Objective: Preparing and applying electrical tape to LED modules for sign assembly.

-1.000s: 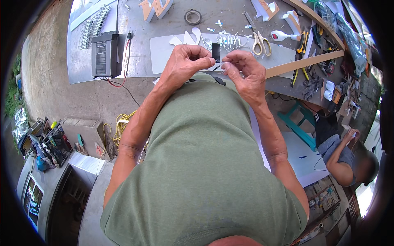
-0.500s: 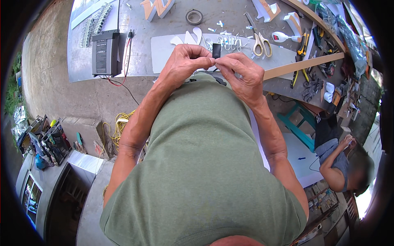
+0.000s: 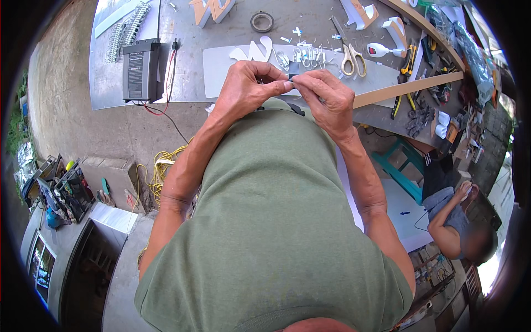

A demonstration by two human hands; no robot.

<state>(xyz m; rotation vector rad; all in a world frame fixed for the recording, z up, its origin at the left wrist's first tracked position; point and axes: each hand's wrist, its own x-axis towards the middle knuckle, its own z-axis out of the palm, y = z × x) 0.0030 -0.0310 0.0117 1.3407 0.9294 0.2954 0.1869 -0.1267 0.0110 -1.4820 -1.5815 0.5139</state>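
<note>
The small dark strip (image 3: 293,67), probably light, limp and easily creased, seems best held by its edges. It looks thin and flat, greyish on top (its lower end is hidden). The right hand's (image 3: 330,97) fingertips pinch it; whether the left hand's (image 3: 248,86) grip it, I cannot tell. Beyond lie the grey sheet (image 3: 218,69) and scissors (image 3: 347,51).

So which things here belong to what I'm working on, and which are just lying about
In use:
small strip, between left hand and right hand
white wires, possibly

Apparently lying about:
tape roll
scissors
white bottle
black box
green stool
</note>
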